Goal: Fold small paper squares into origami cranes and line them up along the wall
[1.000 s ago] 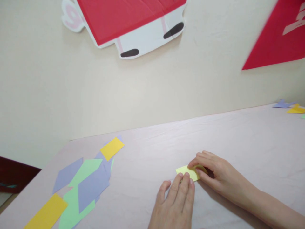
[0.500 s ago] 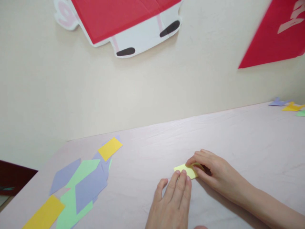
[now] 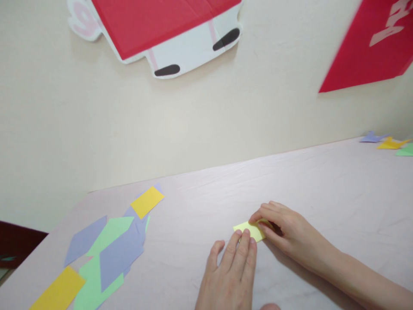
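A small pale yellow piece of folded paper [image 3: 257, 233] lies on the light table between my hands. My left hand [image 3: 229, 271] rests flat, its fingers stretched out and the fingertips pressing on the paper's near edge. At the paper's right end, the thumb and fingers of my right hand [image 3: 284, 224] pinch it, and the paper curls up a little there. Part of the paper is hidden under the fingers of both hands.
Loose purple, green [image 3: 97, 275] and yellow-orange [image 3: 60, 288] paper sheets overlap on the left of the table [image 3: 193, 202]. Several small folded paper shapes [image 3: 392, 143] stand at the far right. Behind is a wall with a red-and-white cutout [image 3: 167, 30] and a red sign [image 3: 364, 51].
The whole view has shifted slightly, so things sit a little further left. Both hands keep the same places on the yellow paper.
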A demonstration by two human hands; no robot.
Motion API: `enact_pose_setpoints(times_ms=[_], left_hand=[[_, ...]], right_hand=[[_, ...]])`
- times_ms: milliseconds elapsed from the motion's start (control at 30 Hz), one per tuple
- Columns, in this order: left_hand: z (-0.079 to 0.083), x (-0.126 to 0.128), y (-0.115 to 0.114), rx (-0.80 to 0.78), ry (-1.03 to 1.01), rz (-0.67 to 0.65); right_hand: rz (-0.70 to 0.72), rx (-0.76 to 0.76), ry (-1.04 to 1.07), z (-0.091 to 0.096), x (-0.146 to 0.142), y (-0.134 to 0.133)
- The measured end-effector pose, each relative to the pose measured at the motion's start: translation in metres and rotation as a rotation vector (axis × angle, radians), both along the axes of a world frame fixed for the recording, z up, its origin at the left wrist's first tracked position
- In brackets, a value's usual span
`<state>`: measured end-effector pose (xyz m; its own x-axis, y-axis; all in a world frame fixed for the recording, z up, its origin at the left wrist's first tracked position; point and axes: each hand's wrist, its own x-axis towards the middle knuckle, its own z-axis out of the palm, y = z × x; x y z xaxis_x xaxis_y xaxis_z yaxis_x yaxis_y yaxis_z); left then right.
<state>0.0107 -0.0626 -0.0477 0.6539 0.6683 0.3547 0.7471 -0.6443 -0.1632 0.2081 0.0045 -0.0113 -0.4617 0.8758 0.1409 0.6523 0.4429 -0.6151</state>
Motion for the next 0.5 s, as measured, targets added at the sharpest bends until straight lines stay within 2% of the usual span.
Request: enact_pose_setpoints(times_ms=[333, 500], left_hand=[[0.009, 0.006, 0.003, -0.076, -0.087, 0.012], [0.015, 0.007, 0.004, -0.116, -0.09, 0.008]], right_hand=[[-0.081, 0.043, -0.026, -0.003, -0.001, -0.003], [-0.035, 0.047, -0.033, 0.001, -0.002, -0.005]])
